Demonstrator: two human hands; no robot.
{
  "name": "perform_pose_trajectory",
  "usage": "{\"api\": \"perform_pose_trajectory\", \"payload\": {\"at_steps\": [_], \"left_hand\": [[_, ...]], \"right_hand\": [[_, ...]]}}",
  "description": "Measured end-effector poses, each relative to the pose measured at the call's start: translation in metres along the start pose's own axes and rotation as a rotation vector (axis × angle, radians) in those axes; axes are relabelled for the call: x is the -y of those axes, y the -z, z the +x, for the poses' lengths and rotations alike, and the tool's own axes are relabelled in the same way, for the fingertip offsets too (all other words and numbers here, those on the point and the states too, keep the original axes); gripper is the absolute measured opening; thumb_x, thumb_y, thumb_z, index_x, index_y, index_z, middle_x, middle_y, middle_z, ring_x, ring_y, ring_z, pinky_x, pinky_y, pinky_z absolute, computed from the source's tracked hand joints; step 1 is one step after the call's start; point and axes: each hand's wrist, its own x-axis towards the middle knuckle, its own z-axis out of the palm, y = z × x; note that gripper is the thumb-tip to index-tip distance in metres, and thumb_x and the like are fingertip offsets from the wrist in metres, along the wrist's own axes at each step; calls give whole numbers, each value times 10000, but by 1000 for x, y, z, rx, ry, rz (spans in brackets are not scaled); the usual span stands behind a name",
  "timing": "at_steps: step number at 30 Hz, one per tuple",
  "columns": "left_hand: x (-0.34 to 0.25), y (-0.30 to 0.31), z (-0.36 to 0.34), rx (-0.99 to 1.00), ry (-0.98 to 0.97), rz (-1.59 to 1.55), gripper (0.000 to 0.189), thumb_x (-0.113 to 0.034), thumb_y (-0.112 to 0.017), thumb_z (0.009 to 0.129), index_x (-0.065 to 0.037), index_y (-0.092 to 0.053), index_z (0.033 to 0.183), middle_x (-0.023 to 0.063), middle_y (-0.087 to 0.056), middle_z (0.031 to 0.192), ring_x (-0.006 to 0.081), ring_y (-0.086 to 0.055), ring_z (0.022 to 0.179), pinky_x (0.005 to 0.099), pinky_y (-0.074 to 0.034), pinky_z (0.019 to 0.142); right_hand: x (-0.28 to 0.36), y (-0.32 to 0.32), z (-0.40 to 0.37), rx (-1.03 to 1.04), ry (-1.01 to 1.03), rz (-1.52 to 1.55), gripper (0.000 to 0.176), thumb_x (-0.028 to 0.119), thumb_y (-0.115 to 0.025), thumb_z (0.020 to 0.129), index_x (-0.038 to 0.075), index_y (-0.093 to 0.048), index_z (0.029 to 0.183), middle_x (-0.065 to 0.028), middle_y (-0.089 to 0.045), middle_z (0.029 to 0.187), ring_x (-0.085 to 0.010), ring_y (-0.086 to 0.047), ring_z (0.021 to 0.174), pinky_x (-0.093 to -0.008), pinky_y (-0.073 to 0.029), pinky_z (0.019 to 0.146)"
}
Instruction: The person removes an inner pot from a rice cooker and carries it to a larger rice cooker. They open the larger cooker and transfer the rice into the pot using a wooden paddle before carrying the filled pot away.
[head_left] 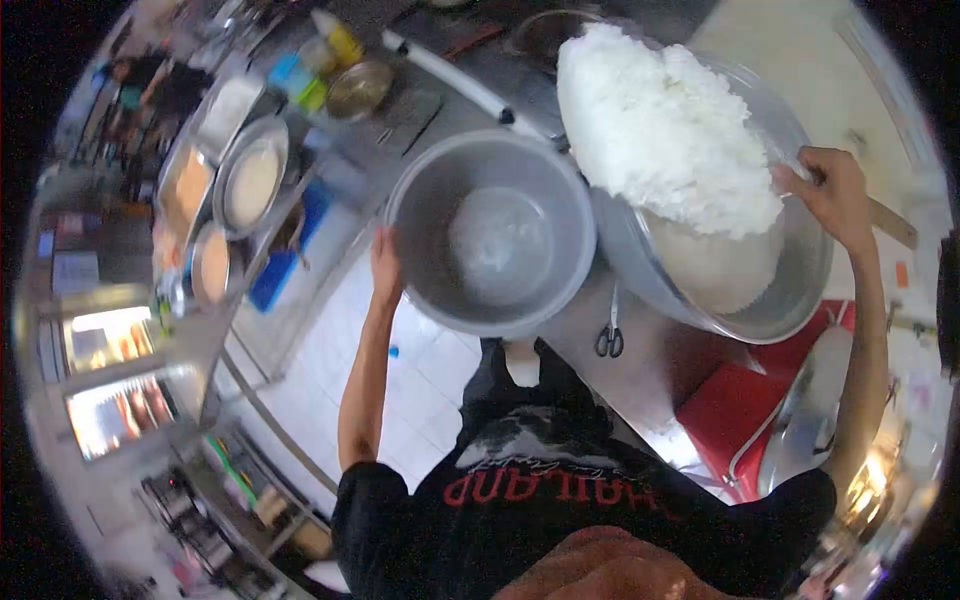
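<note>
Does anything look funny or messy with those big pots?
The big white heap looks odd. It bulges up past the rim of the wide pot near the right hand, so it looks lopsided and might topple. I can't make out any spill on the counter, though parts are hidden or blurry.

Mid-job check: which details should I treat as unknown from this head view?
- Whatever is in the right hand's fingers: head view, covered by the fingers.
- Left hand's fingertips: head view, partly behind the grey pot's wall.
- Far rim of the large pot: head view, partly behind the white mass.
- Pale food at left: head view, too blurred to identify.
</note>
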Motion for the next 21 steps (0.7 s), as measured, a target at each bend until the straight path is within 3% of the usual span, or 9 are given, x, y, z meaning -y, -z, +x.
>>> {"api": "perform_pose_trajectory", "payload": {"at_steps": [2, 6, 8, 11, 15, 18, 21], "left_hand": [[-3, -6, -2, -44, -19, -90, 543, -384, -445, 993, 43, -442, 1327, 139, -503, 1324, 229, -454, 1201, 337, -339, 1014], [-3, -8, -1, -2, 80, -206, 601, -374, -436, 996, 85, -364, 1379, 183, -462, 1381, 256, -398, 1302, 327, -284, 1077], [-25, -10, -11, 33, 15, -231, 558, -347, -422, 1006, 84, -391, 1360, 168, -508, 1332, 233, -422, 1270, 314, -297, 1063], [-28, -9, -11, 31, -24, -291, 521, -345, -420, 1005, 72, -441, 1319, 148, -551, 1264, 219, -463, 1202, 306, -325, 1025], [-36, -9, -10, 6, -43, -184, 455, -332, -398, 1009, 43, -517, 1239, 123, -597, 1152, 215, -521, 1079, 308, -373, 951], [-18, -13, -5, -23, -115, -174, 427, -324, -390, 1011, 24, -538, 1209, 121, -614, 1070, 208, -537, 999, 312, -401, 901], [-33, -9, -13, -23, -124, -128, 397, -311, -396, 1010, 8, -549, 1189, 126, -623, 1008, 206, -546, 946, 316, -421, 861]], "right_hand": [[67, 13, 12, 11, 38, -123, 421, 502, -701, 763, 85, -691, 706, -124, -583, 568, -249, -578, 520, -367, -427, 517], [175, -61, 8, -158, 430, -298, 181, 254, -618, 806, 91, -690, 775, -103, -652, 692, -253, -666, 670, -380, -514, 612], [211, -102, 22, -38, 454, -366, 325, 364, -584, 863, 45, -627, 820, -124, -657, 762, -276, -654, 711, -395, -509, 647], [240, -94, 22, -119, 447, -393, 105, 155, -598, 783, 112, -687, 746, -64, -652, 703, -238, -676, 721, -365, -520, 673], [267, -70, 21, 48, 242, -425, 122, 162, -600, 781, 109, -685, 711, -85, -664, 709, -246, -672, 685, -375, -522, 655], [275, -118, 16, 124, 474, -275, 135, 177, -613, 774, 103, -696, 697, -93, -677, 716, -247, -676, 682, -372, -525, 641], [307, -217, 16, 316, 432, -340, 127, 160, -618, 765, 96, -713, 710, -96, -690, 736, -248, -685, 704, -373, -534, 645]]}}
